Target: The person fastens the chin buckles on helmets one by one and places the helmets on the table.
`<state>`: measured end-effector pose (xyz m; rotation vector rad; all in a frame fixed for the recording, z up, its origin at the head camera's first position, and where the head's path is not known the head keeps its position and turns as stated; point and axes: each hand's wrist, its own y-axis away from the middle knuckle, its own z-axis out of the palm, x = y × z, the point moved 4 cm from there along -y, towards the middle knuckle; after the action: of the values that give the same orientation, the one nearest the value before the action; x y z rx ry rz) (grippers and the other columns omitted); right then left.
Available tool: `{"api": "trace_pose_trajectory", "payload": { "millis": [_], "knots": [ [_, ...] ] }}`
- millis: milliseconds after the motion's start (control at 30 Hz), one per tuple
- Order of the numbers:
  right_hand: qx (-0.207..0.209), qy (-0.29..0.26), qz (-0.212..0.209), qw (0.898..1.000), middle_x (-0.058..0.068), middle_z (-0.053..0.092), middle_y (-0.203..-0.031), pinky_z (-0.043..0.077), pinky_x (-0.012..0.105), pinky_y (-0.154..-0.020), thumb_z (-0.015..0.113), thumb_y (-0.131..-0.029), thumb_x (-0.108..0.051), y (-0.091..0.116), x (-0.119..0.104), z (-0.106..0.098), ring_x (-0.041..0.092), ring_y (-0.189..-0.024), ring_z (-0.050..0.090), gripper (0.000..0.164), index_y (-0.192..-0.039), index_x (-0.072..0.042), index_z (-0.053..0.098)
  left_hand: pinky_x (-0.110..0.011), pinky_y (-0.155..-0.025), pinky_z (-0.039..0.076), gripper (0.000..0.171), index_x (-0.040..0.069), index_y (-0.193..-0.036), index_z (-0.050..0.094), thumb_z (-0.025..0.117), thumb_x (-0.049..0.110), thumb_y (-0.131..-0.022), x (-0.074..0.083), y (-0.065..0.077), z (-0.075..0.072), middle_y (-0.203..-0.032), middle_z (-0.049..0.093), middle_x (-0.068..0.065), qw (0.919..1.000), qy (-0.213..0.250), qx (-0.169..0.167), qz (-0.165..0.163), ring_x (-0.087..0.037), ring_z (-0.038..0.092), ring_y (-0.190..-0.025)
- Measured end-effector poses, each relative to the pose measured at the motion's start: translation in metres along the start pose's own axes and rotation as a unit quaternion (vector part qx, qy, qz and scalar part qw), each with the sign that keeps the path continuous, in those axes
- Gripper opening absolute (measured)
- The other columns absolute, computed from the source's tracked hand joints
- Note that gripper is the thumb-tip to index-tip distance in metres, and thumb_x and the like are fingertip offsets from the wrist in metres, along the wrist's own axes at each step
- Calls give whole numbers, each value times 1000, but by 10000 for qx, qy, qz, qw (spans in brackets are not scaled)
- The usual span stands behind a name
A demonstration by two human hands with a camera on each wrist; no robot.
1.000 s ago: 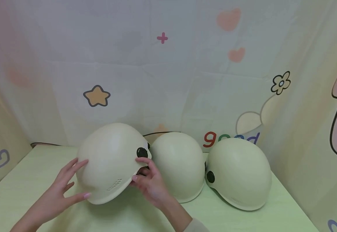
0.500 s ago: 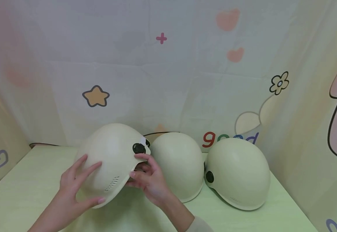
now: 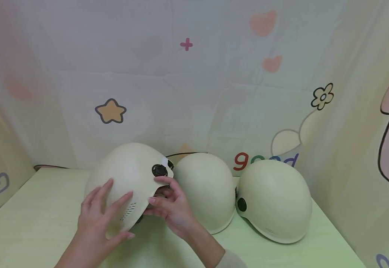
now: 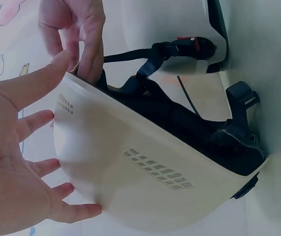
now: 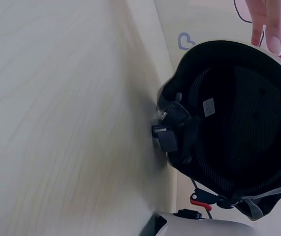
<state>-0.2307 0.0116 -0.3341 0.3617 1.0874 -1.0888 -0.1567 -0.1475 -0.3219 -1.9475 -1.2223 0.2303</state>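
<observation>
We see the helmet [image 3: 127, 163] tilted over the desk [image 3: 16, 219], nine o'clock from two others [image 3: 204, 193]; our right hand [image 3: 173, 208] pinches its rim [image 4: 155, 127], our left hand [image 3: 95, 214] spreads against it, probably for keeping balance.

The held helmet [image 3: 130, 163] is smooth, probably plastic.

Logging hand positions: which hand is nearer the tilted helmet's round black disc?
Right. The right hand grips the helmet just below the disc; the left hand touches the helmet lower down, farther away.
</observation>
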Motion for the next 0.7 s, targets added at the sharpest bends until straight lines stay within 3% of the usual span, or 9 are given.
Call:
{"api": "trace_pose_trajectory", "payload": {
  "millis": [100,200,300,433,467,500,533,633,700],
  "knots": [
    [-124,66,-25,9999,10,53,-99,50,43,-77,49,-83,17,1,-2,-1,19,-84,60,48,-123,-9,43,-67,-72,34,88,20,-130,47,84,31,-50,1,1,3,-143,22,-19,9998,-130,56,150,-47,23,-120],
    [-235,77,-40,9997,10,53,-101,50,43,-78,49,-83,16,3,-3,-2,20,-86,60,48,-123,-10,43,-67,-74,33,82,22,-131,47,78,46,-59,2,1,5,-144,21,-19,9998,-128,45,158,-47,23,-120],
    [-332,82,-17,9994,11,52,-103,49,43,-79,49,-83,16,4,-4,-3,21,-88,60,48,-123,-10,43,-67,-75,32,74,23,-131,47,55,67,-72,4,1,6,-144,21,-20,9998,-140,66,115,-48,23,-120],
    [-459,116,61,9989,11,52,-104,49,43,-80,48,-83,16,5,-5,-3,21,-89,59,48,-124,-9,42,-67,-74,33,73,21,-129,49,36,71,-78,8,0,6,-142,23,-23,9993,-275,224,79,-49,24,-119],
    [-491,137,87,9987,11,51,-104,49,43,-81,48,-83,16,5,-6,-3,21,-89,59,48,-124,-8,41,-67,-73,34,72,21,-128,49,46,70,-76,9,-1,6,-141,24,-24,9991,-330,259,81,-49,24,-118],
    [-524,168,109,9984,11,51,-103,48,43,-81,48,-83,16,4,-6,-3,20,-89,59,49,-125,-8,41,-67,-73,35,72,20,-128,50,44,70,-77,10,-1,7,-140,25,-25,9988,-382,297,72,-50,24,-118],
    [-559,201,135,9981,10,51,-102,48,43,-82,48,-83,15,4,-6,-4,19,-88,58,49,-126,-8,40,-67,-72,35,70,19,-127,50,56,65,-75,11,-2,7,-140,25,-26,9985,-437,327,62,-50,25,-118],
    [-703,256,130,9971,10,51,-100,47,44,-83,48,-83,15,4,-7,-4,16,-85,58,50,-127,-7,40,-67,-72,36,73,17,-126,51,79,44,-64,13,-3,7,-139,26,-26,9979,-554,344,18,-51,24,-119],
    [-789,262,105,9965,10,51,-99,46,44,-84,48,-83,15,4,-8,-5,15,-83,57,50,-128,-7,39,-67,-73,36,78,17,-126,51,85,31,-56,14,-3,6,-139,25,-26,9978,-582,323,-40,-50,23,-120]
  ]
}}
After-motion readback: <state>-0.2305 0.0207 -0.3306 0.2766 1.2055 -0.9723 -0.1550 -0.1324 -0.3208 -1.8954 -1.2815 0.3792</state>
